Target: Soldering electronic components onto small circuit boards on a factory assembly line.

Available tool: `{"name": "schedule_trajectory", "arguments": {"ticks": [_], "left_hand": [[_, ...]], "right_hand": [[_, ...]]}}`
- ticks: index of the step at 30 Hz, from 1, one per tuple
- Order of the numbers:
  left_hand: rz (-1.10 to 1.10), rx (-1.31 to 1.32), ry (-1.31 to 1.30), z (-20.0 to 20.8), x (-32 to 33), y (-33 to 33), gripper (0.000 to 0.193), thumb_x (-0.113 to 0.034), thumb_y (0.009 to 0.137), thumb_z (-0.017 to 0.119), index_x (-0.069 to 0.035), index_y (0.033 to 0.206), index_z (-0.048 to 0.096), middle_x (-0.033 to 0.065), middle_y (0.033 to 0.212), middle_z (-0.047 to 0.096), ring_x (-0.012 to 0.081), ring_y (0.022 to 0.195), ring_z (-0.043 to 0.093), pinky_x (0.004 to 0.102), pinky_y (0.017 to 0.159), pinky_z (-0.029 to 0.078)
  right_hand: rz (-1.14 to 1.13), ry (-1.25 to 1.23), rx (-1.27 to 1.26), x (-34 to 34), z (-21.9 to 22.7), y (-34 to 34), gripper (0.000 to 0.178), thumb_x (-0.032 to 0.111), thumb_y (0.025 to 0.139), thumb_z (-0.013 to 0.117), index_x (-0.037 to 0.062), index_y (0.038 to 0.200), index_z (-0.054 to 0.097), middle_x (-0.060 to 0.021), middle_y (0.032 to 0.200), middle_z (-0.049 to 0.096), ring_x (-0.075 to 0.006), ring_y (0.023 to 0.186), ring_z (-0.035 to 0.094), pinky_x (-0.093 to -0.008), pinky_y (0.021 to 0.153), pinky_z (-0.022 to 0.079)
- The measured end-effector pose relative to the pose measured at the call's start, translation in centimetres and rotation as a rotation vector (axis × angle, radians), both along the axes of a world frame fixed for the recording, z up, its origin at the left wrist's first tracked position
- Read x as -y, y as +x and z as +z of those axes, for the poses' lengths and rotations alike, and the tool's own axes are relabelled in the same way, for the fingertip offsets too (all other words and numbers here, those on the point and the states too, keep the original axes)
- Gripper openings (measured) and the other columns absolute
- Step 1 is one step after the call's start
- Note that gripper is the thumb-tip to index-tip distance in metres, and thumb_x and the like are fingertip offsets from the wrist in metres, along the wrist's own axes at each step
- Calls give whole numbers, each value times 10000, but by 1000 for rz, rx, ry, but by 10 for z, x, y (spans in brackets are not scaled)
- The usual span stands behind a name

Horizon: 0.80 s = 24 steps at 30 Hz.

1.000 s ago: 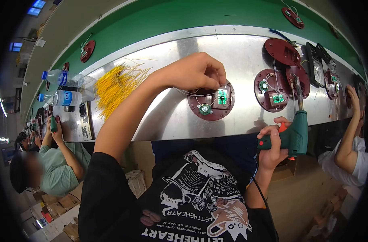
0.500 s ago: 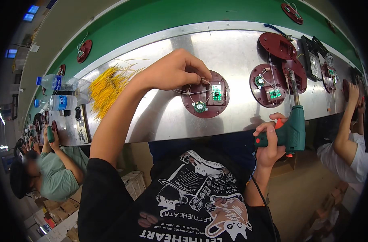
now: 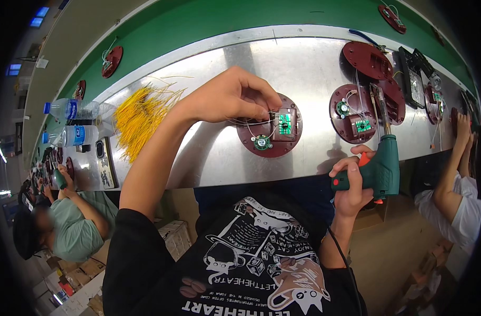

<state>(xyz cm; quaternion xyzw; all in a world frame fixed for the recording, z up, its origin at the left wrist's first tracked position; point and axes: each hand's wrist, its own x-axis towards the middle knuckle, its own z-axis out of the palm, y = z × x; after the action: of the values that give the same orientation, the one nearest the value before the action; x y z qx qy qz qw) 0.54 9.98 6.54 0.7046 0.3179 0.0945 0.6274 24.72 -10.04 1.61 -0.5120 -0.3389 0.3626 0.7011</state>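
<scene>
Over a dark red round housing (image 3: 261, 149) on the metal bench, my left hand (image 3: 232, 97) is closed, thumb and fingertips pinching thin white wires (image 3: 245, 122). The housing carries a green circuit board (image 3: 285, 125) and a small round board (image 3: 261, 142). My right hand (image 3: 353, 187) grips a green soldering gun (image 3: 386, 163) with red trigger parts, its metal barrel pointing up and away from me. Just left of the barrel, a second red housing (image 3: 351, 131) with boards and wires lies on the bench, apart from my hands.
Left of my forearm lie yellow wires (image 3: 140, 124), a phone (image 3: 106, 163) and two plastic bottles (image 3: 78, 135). Empty-looking red covers (image 3: 364, 59) and a black-framed part (image 3: 411, 79) lie at the right. A green strip (image 3: 193, 29) runs behind; co-workers sit on both sides.
My left thumb and fingertips have shifted slightly down and right with the wires, closer to the green board. The soldering gun is held in nearly the same place.
</scene>
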Motion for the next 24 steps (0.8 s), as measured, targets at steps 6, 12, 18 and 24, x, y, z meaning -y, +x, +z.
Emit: {"name": "schedule_trajectory", "arguments": {"ticks": [6, 12, 18, 24], "left_hand": [[19, 53, -80, -3, 0, -1, 288, 1, 802, 760, 30, 1087, 739, 75, 966, 742, 113, 850, 677, 262, 823, 554], [41, 97, -130, -3, 2, -2, 304, 25, 790, 762, 37, 1093, 730, 84, 971, 737, 112, 859, 679, 251, 822, 556], [61, 91, -115, -3, 2, -2, 292, 39, 796, 747, 43, 1087, 724, 94, 953, 737, 125, 843, 691, 259, 818, 566], [62, 141, -156, -7, 1, -5, 262, 56, 828, 703, 73, 1089, 700, 122, 936, 734, 152, 815, 716, 276, 803, 582]], "right_hand": [[10, 6, -12, -4, -2, -2, 368, -20, 898, 534, -12, 1238, 392, -217, 1141, 513, -209, 685, 625, -329, 552, 547], [61, 9, -13, -4, -5, -2, 361, -19, 904, 537, 2, 1236, 395, -216, 1148, 509, -203, 698, 625, -330, 547, 549], [81, 4, -14, -6, -5, -4, 365, -14, 906, 539, 7, 1240, 393, -213, 1156, 504, -199, 701, 623, -332, 541, 549], [88, 5, -9, -7, -5, -5, 371, -12, 904, 541, 8, 1242, 391, -213, 1159, 500, -197, 703, 625, -328, 536, 547]]}}
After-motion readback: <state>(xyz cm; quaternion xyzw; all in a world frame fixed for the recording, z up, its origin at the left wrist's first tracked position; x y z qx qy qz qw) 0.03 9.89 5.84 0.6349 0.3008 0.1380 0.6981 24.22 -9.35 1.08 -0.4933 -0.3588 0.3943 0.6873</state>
